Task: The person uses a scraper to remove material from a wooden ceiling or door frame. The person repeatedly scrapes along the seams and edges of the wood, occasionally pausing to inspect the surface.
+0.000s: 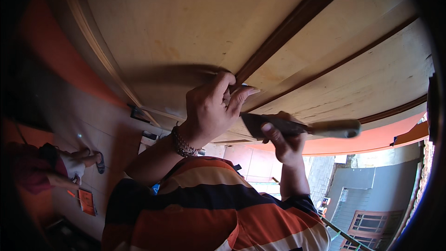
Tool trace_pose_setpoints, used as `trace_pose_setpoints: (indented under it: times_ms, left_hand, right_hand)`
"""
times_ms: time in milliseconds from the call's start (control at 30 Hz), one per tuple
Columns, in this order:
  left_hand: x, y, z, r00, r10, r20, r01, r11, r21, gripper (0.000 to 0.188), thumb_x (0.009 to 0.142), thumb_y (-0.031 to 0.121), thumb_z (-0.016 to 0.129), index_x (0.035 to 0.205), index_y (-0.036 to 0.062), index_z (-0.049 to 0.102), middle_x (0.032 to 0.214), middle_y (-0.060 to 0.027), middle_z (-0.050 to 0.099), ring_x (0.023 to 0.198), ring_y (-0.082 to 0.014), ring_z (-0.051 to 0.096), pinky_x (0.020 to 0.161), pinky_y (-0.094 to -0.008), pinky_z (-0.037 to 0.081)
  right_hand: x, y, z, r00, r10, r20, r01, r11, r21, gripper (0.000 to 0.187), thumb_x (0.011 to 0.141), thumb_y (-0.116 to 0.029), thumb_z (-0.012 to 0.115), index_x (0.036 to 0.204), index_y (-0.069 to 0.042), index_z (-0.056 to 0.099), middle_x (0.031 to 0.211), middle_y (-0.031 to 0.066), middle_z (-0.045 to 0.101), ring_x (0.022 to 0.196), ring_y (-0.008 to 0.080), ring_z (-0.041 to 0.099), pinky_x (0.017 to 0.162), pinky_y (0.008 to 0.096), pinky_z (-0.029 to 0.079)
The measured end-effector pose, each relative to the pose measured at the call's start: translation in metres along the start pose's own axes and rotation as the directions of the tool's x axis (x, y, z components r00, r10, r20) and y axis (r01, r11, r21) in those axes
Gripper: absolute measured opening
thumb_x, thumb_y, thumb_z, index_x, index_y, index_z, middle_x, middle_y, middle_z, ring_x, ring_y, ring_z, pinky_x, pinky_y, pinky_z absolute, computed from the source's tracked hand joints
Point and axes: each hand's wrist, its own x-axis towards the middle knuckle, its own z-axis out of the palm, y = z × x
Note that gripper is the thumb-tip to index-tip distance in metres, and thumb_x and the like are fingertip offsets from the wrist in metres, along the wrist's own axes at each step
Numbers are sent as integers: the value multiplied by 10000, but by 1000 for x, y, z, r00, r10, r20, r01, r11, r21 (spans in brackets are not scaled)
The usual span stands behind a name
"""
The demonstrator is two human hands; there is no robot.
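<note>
Raised to a pale wooden ceiling panel, my left hand is closed in a pinch at the lower end of a dark brown wooden strip. Something small and pale shows between thumb and forefinger, too little to name. A braided bracelet is on that wrist. To its right and slightly lower, my right hand grips a putty knife around its dark blade. The blade's wide edge points toward my left hand, and the worn handle sticks out to the right.
Further brown strips cross the panel. At lower left, a person is near an orange tray-like object on the tiled floor. An orange wall borders the panel. Lower right, a green ladder-like frame stands near a grey building.
</note>
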Motion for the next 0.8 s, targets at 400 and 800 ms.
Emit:
trace_pose_setpoints:
  times_ms: [400,800]
  left_hand:
    - [-14,-10,5,992,-117,-37,105,967,-233,126,923,98,641,961,-7,582,553,-33,521,451,-41,457,418,-206,338]
    - [-2,-3,8,999,-26,-42,22,994,-108,194,882,141,705,878,24,550,561,-54,515,464,-91,507,430,-237,383]
  right_hand:
    - [30,-19,-8,998,-57,-4,57,998,4,214,853,-109,718,944,59,622,762,92,624,593,121,571,481,237,469]
    - [7,-16,-11,985,132,106,-157,949,274,262,876,-135,706,984,85,614,747,115,640,556,128,587,443,228,450]
